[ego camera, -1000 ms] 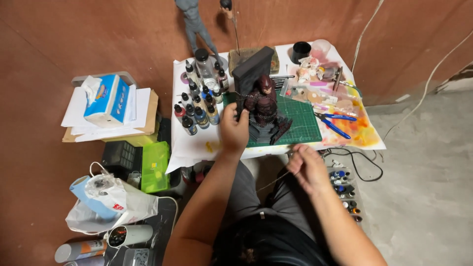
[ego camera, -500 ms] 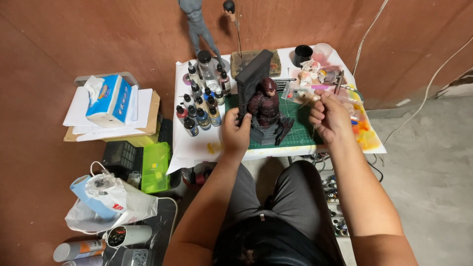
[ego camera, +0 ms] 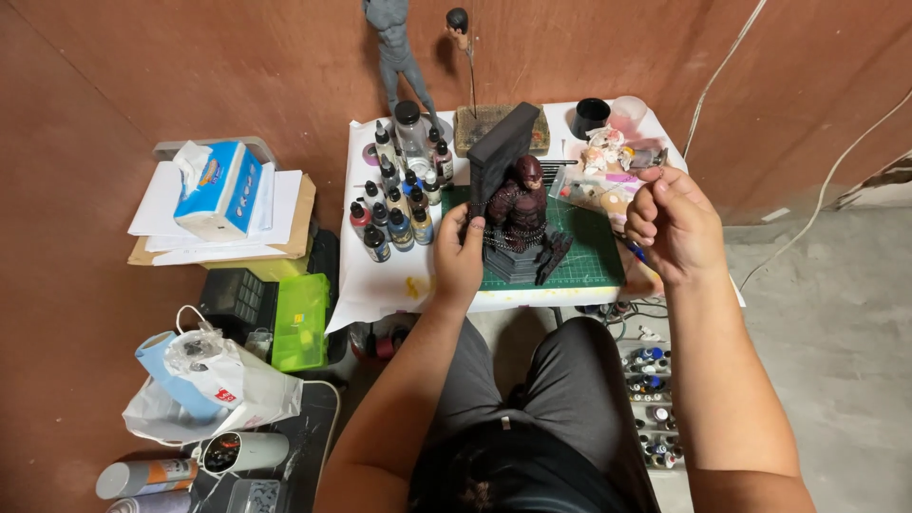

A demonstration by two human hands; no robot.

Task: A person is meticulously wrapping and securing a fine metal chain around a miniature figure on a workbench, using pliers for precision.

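On the green cutting mat, the left hand is gripping a dark red painted figurine. It is looking rigid and fragile, best held by its base. The right hand is hovering curled; what it is pinching is unclear.

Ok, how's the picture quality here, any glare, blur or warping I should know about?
Head view: soft, even light, no harsh glare. The figurine by the left hand looks sharp. The right hand is sharp too, though what it pinches is too small to tell. The wide lens bends the wall and floor at the edges.
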